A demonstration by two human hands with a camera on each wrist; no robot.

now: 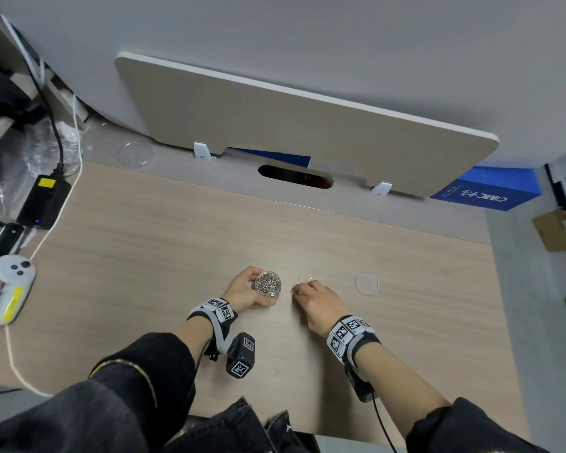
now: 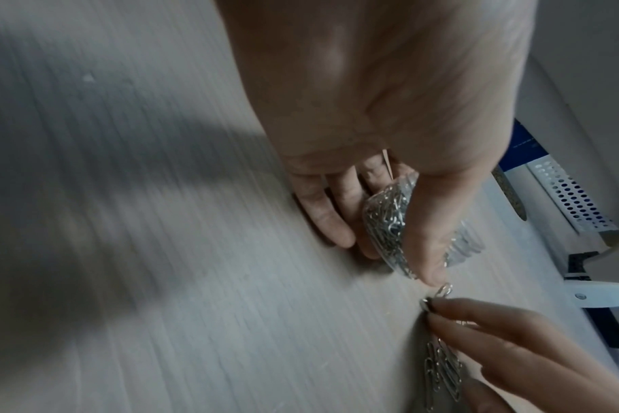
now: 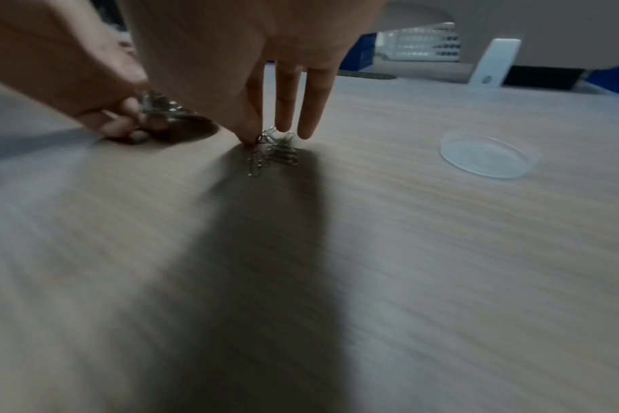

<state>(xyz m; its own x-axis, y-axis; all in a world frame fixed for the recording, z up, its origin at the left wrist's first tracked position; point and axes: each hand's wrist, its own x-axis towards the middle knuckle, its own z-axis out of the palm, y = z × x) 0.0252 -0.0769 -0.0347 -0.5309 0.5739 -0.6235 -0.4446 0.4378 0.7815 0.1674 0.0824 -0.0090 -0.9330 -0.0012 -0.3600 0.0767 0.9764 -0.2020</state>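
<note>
The left hand (image 1: pixel 245 294) wraps around the clear jar (image 1: pixel 268 284), which stands on the table (image 1: pixel 144 256) packed nearly full of clips. Just right of the jar, the right hand (image 1: pixel 317 300) pinches one paper clip (image 2: pixel 443 290) at the small loose cluster (image 3: pixel 281 153), its other fingers straight. The gathering looks mostly done. A handful is left, and the lid (image 1: pixel 367 283), farther right of the jar, is not yet on.

Head looks down; both close wrist views share the paperclips (image 3: pixel 281 153).

Right hand (image 3: pixel 237 42) grip on paper clips (image 3: pixel 278 153)
</note>
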